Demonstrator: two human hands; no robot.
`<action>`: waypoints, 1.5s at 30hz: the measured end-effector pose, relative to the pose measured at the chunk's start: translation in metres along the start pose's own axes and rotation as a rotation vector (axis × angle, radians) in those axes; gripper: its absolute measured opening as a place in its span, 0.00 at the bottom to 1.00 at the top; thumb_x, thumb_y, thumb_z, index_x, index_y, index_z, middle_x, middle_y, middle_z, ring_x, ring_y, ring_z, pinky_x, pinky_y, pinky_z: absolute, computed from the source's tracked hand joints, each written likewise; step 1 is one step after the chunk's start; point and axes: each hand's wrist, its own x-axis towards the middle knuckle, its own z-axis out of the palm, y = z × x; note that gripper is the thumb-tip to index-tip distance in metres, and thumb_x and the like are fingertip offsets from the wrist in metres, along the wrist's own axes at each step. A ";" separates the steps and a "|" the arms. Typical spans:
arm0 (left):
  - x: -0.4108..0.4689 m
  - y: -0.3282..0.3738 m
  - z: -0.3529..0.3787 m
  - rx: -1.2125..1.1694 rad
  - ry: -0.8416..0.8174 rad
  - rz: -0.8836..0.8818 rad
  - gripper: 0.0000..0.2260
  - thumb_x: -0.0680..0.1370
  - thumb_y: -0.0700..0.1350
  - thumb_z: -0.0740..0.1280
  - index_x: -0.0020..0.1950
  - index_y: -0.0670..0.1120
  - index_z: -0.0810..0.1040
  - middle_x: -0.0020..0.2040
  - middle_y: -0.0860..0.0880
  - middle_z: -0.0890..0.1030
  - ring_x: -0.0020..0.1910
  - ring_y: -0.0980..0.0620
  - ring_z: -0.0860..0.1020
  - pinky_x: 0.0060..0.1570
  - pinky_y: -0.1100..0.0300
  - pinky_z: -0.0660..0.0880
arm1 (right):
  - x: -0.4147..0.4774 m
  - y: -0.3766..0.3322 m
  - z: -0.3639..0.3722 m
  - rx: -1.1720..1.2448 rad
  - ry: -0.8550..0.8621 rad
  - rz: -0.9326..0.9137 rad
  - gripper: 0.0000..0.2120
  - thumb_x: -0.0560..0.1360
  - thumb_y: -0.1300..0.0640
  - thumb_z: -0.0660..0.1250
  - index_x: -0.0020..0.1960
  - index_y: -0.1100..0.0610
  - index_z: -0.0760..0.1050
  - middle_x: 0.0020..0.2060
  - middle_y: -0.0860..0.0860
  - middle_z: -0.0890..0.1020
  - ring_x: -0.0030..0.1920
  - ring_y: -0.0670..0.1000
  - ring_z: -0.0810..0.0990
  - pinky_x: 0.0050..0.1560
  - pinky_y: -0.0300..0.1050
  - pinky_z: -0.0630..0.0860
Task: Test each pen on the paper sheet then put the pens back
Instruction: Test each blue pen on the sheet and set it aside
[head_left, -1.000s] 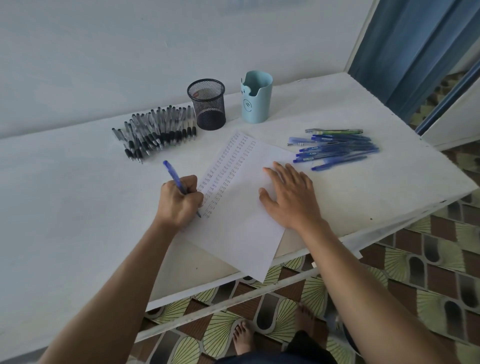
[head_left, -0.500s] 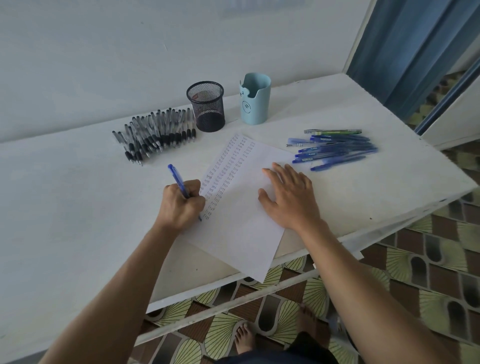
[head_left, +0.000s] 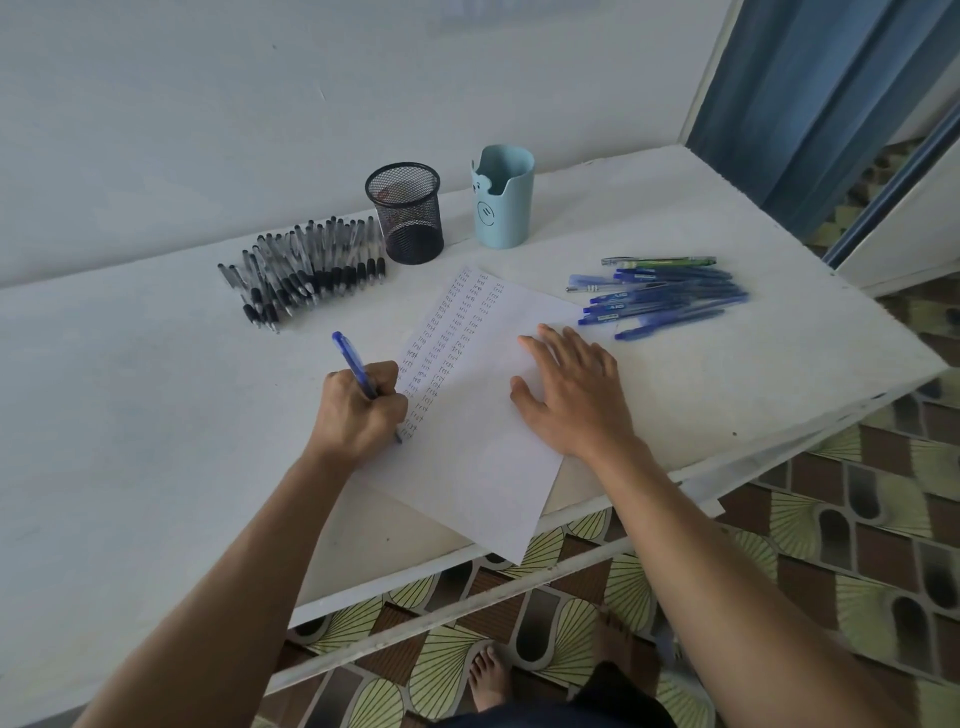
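A white paper sheet lies on the table, its near corner hanging over the front edge. Columns of small handwritten words fill its left part. My left hand grips a blue pen with the tip on the sheet's left edge, at the bottom of a column. My right hand lies flat on the sheet's right side, fingers spread. Several blue pens lie in a pile to the right. Several black pens lie in a row at the back left.
A black mesh pen cup and a light blue cup stand at the back near the wall. The white table ends at a front edge above a patterned tile floor. A blue curtain hangs at the right.
My left hand with the blue pen has crept slightly down the column on the sheet. My right hand has stayed flat on the paper.
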 end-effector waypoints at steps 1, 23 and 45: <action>0.000 0.000 0.000 0.003 0.000 -0.004 0.14 0.60 0.36 0.61 0.28 0.48 0.56 0.26 0.54 0.58 0.28 0.56 0.56 0.26 0.63 0.53 | 0.000 0.000 0.000 -0.001 0.003 0.001 0.37 0.73 0.36 0.41 0.77 0.48 0.62 0.79 0.49 0.61 0.79 0.54 0.56 0.76 0.57 0.52; 0.008 0.003 -0.006 -0.369 0.127 -0.170 0.07 0.80 0.35 0.63 0.44 0.46 0.72 0.22 0.51 0.66 0.19 0.51 0.64 0.24 0.61 0.61 | 0.000 0.000 0.000 -0.007 0.000 -0.005 0.36 0.73 0.36 0.41 0.77 0.48 0.62 0.79 0.50 0.61 0.79 0.55 0.57 0.76 0.57 0.53; 0.011 0.019 0.001 -0.180 -0.038 -0.214 0.10 0.81 0.46 0.66 0.61 0.51 0.83 0.26 0.48 0.63 0.26 0.50 0.58 0.28 0.61 0.60 | -0.001 0.002 -0.006 0.081 -0.049 -0.008 0.33 0.75 0.38 0.50 0.78 0.48 0.60 0.80 0.48 0.58 0.80 0.52 0.53 0.77 0.53 0.47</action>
